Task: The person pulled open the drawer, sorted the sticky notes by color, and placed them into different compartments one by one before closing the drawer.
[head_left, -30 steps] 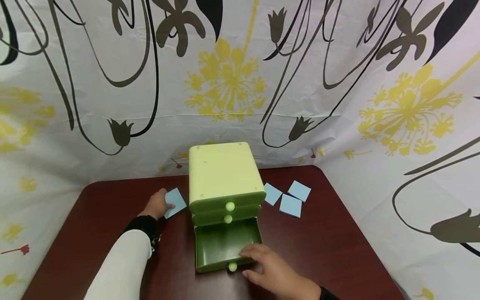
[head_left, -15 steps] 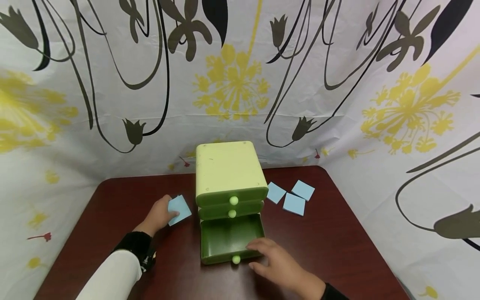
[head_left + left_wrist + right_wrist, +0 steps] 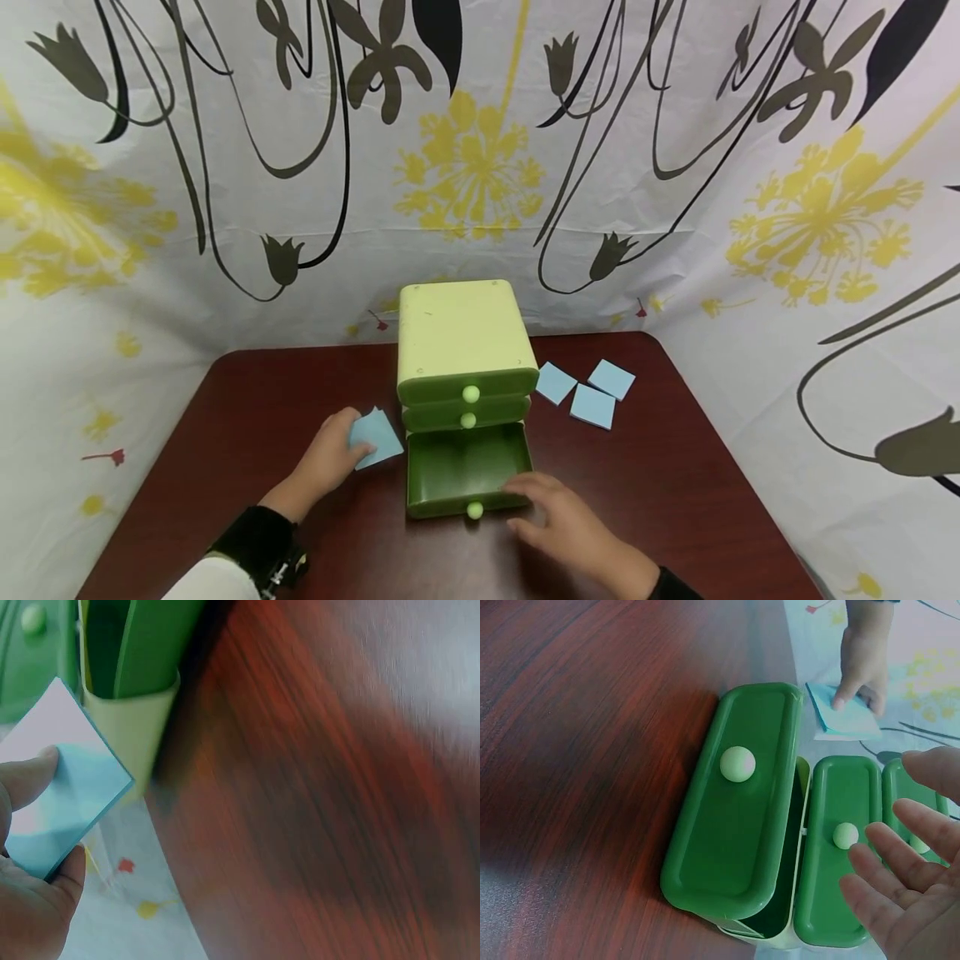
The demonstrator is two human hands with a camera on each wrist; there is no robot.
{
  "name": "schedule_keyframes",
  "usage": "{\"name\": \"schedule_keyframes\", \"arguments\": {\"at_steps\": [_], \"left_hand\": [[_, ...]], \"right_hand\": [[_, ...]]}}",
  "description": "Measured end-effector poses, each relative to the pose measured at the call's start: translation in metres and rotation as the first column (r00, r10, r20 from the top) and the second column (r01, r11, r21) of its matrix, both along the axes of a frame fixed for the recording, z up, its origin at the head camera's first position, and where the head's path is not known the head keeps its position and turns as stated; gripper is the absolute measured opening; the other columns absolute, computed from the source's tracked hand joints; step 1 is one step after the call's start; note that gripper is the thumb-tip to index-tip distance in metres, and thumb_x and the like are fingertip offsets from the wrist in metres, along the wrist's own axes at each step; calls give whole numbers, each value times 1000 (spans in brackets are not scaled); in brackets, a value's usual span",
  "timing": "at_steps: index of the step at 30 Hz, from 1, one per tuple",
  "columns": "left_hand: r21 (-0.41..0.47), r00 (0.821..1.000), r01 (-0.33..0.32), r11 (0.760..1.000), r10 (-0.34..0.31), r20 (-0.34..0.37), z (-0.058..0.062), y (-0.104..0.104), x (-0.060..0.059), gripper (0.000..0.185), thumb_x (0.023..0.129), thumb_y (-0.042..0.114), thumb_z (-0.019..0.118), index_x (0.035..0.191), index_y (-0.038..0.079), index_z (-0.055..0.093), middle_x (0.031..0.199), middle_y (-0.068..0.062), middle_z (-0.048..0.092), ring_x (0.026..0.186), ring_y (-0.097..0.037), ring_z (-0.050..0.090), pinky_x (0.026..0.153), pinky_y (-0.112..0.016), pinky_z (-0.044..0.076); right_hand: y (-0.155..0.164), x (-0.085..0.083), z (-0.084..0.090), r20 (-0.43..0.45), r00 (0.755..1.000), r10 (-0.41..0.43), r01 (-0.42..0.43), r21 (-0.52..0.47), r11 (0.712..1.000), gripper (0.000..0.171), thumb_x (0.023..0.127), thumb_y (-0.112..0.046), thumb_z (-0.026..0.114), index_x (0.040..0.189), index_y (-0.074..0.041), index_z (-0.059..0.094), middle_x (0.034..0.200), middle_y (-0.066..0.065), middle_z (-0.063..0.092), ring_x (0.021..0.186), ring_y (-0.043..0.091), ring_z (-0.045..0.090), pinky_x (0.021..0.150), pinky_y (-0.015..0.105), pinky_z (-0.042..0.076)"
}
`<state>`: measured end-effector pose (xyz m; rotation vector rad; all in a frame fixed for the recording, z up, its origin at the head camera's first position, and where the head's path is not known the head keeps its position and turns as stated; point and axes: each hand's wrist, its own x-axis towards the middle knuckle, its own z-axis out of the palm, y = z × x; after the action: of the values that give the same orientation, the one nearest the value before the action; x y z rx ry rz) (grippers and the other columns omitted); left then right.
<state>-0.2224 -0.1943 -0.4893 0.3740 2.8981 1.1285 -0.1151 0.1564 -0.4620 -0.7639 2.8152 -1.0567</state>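
Observation:
My left hand (image 3: 322,462) pinches a small stack of light blue sticky notes (image 3: 377,437) between thumb and fingers, left of the drawer unit. In the left wrist view the thumb lies across the top of the blue stack (image 3: 67,784). The small drawer unit (image 3: 463,333) has a pale yellow-green case and green drawer fronts with round knobs. Its bottom drawer (image 3: 465,467) is pulled out, with nothing visible inside. My right hand (image 3: 566,525) is by that drawer's front right corner, fingers relaxed and apart; in the right wrist view its palm (image 3: 922,915) holds nothing.
Three light blue square pads (image 3: 592,406) lie on the dark red-brown table (image 3: 660,483), right of the unit. A white patterned cloth (image 3: 645,208) hangs behind the table and along its sides.
My left hand has lifted the blue sticky notes off the table and brought them right and nearer, towards the open drawer. The right hand stays by the drawer's corner. The head view has shifted slightly.

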Motion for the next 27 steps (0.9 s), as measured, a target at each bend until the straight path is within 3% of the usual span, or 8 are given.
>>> {"name": "schedule_keyframes", "arguments": {"at_steps": [8, 18, 23, 27], "left_hand": [[-29, 988, 23, 999, -28, -155, -5, 43, 18, 36, 82, 4, 75, 112, -3, 55, 103, -10, 57, 91, -23, 47, 72, -35, 44], [-63, 973, 47, 997, -60, -221, -21, 78, 26, 36, 81, 6, 76, 112, 1, 57, 105, -8, 58, 96, -24, 50, 70, -34, 46], [-50, 987, 91, 995, -97, -130, -30, 91, 23, 41, 84, 6, 74, 118, -3, 54, 113, -15, 59, 105, -33, 53, 76, -40, 48], [-4, 991, 132, 991, -132, 22, -32, 98, 19, 51, 86, 5, 71, 129, -9, 48, 126, -25, 54, 116, -41, 50, 84, -48, 49]], "right_hand": [[5, 0, -2, 12, 1000, -28, 28, 7, 1000, 37, 89, -18, 70, 123, -6, 63, 125, 6, 59, 114, 26, 57, 90, 39, 52], [8, 3, -4, -13, 999, -40, 40, -8, 999, 36, 88, -18, 71, 121, -6, 64, 123, 6, 60, 112, 26, 58, 89, 38, 52], [11, 4, -5, 15, 999, -43, 43, -15, 999, 36, 89, -21, 70, 121, -6, 64, 123, 6, 60, 112, 27, 58, 88, 39, 52], [13, 5, -7, 47, 998, -50, 51, -19, 999, 35, 90, -21, 69, 122, -8, 64, 124, 6, 59, 114, 28, 57, 89, 41, 52]]}}
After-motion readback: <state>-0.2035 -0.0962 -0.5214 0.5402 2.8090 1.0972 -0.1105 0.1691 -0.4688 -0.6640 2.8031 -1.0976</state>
